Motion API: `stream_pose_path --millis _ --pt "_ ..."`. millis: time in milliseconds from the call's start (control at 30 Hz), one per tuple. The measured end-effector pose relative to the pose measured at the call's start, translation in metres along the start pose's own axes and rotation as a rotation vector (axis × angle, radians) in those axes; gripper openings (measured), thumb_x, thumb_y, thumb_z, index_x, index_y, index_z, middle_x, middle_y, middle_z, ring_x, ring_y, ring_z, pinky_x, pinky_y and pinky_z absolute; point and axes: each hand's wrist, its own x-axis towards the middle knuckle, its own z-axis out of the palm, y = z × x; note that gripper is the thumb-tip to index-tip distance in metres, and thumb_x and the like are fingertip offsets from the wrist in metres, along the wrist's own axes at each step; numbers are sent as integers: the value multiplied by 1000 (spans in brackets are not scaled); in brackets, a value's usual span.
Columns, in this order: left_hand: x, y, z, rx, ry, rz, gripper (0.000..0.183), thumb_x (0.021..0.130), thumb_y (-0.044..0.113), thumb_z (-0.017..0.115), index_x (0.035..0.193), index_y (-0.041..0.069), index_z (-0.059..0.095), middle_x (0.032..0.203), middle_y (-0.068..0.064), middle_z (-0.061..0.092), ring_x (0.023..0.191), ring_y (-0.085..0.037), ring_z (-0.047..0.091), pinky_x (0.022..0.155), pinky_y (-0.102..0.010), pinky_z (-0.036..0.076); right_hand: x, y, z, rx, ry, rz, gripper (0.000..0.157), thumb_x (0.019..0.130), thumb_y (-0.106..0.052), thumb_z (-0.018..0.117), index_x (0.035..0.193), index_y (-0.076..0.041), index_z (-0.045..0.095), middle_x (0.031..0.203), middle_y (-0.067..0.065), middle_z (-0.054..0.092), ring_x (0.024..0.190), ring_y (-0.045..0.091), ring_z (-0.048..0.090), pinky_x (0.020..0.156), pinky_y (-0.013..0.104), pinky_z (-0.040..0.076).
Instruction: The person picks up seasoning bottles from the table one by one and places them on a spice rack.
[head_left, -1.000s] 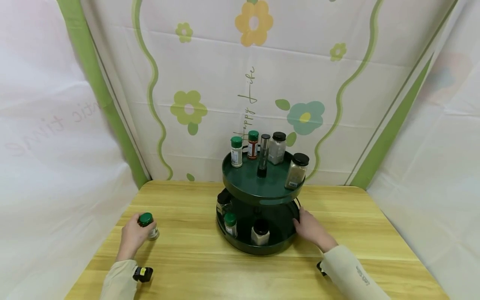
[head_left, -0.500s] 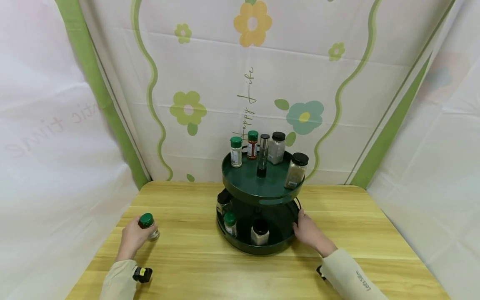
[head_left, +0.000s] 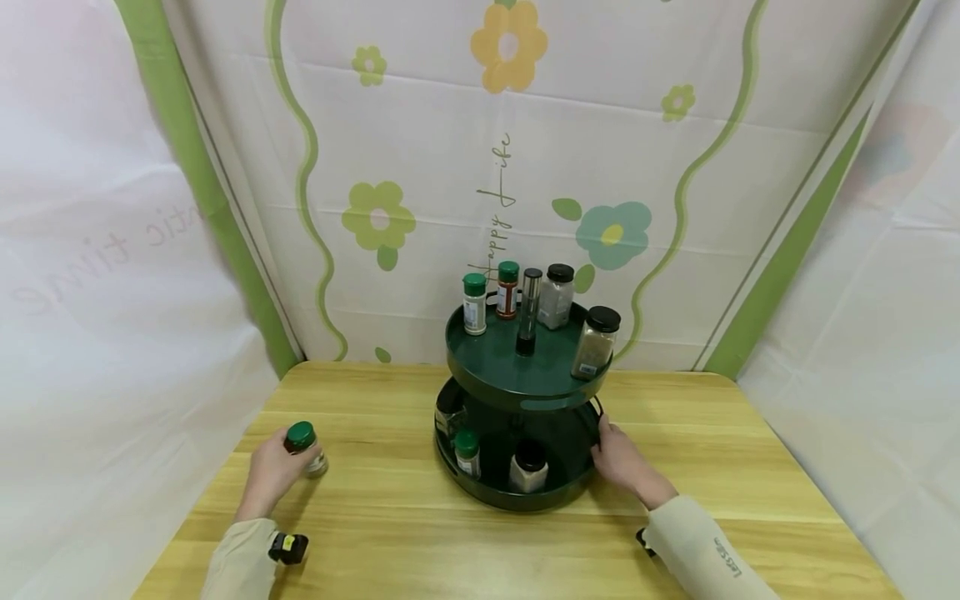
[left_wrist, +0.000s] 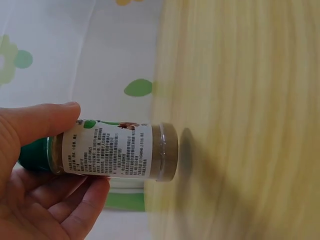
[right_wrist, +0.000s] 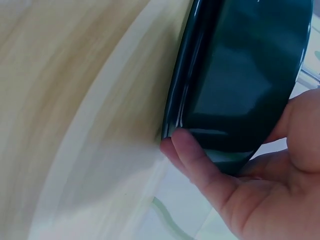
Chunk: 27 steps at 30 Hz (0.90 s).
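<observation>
My left hand (head_left: 272, 475) grips a spice jar (left_wrist: 115, 150) with a green cap and a white printed label. The jar is upright just above the table at the left, and its base stands clear of the wood in the left wrist view. My right hand (head_left: 626, 467) holds the right side of the lower tray (right_wrist: 240, 85) of a dark green two-tier spice turntable (head_left: 517, 500), thumb and fingers around its wall. On that tray stand a green-capped jar (head_left: 467, 457), a black-capped jar (head_left: 528, 471) and a dark-lidded jar (head_left: 450, 417).
The upper tier (head_left: 495, 354) bears a white green-capped jar (head_left: 474, 308), a red green-capped jar (head_left: 507, 296), and two black-lidded jars, one at the back (head_left: 557, 300) and one at the right (head_left: 596, 346). A post (head_left: 528, 312) rises at its centre. Patterned curtains (head_left: 420, 150) border the wooden table (head_left: 390, 542).
The lower tray has turned slightly, its front jars shifting right and its left jar coming forward. My left hand has moved a little right with the spice jar. The upper tier looks unmoved.
</observation>
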Motion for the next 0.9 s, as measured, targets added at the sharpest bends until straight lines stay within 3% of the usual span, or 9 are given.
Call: stream_pose_path --millis 167,367,600,900 --pt "2 9 4 -18 -12 7 38 86 26 68 105 -5 56 95 -19 64 86 -34 61 70 -46 50 4 6 1 -7 15 -27 57 87 2 46 134 27 23 124 45 42 112 52 47 92 55 40" --pt "8 20 13 -29 -25 21 37 86 28 69 105 -1 57 93 -15 64 81 -26 59 66 -38 49 8 12 1 3 7 -27 58 89 0 45 136 25 22 125 44 42 113 51 47 93 56 40" --pt "13 31 23 -59 -30 68 33 88 24 68 107 -1 58 108 -23 63 99 -37 58 80 -49 49 14 19 1 -4 28 -74 56 87 2 47 134 24 26 122 42 46 112 49 49 93 55 40" --pt "20 45 37 -88 -27 115 27 89 20 67 105 0 58 109 -23 62 105 -39 57 86 -50 47 20 23 0 8 47 -114 54 90 3 46 136 23 27 126 41 45 111 48 51 91 53 43"
